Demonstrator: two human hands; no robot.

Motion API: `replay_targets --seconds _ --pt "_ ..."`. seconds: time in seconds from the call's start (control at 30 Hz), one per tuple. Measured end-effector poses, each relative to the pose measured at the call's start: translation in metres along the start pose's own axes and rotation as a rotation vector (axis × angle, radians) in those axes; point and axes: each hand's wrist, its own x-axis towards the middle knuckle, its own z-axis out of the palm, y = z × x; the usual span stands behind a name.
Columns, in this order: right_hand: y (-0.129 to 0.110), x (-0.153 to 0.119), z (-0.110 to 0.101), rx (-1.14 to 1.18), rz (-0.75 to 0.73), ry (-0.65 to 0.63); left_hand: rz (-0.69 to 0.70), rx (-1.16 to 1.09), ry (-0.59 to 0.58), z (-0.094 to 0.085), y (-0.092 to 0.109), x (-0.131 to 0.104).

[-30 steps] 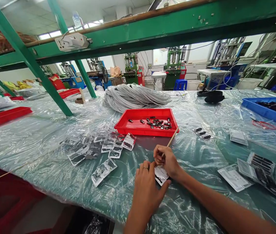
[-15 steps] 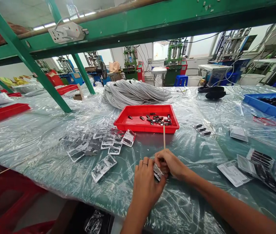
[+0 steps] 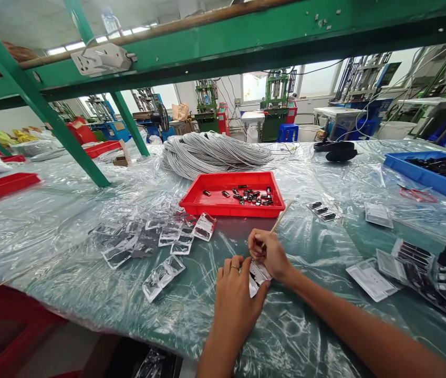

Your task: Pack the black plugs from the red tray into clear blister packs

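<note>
The stick (image 3: 282, 216), upright a moment earlier, leaned right, clamped in the fingers of the right hand (image 3: 272, 255), baring more of the card (image 3: 260, 271) on the table (image 3: 191, 320) under the left hand (image 3: 235, 291), whose thumb and fingers were apart.

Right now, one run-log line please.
left hand: on pack | right hand: holding stick at pack | red tray: black parts inside, beyond hands

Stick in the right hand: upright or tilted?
Tilted: the stick slants up and toward the picture's right from the right hand, rather than standing vertical.
</note>
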Motion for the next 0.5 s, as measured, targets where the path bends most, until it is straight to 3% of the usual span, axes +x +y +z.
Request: replay_targets --seconds 0.17,0.4,0.5 --pt "-0.003 -0.004 0.002 -0.111 0.012 -0.019 0.006 0.009 -0.002 0.002 -0.003 0.001" --pt "-0.021 -0.024 0.003 -0.354 0.26 -0.204 -0.036 -0.036 -0.025 0.001 -0.003 -0.002" --pt "-0.037 -0.018 -0.005 -0.448 0.319 -0.202 -0.051 -0.085 0.007 0.002 -0.005 -0.004"
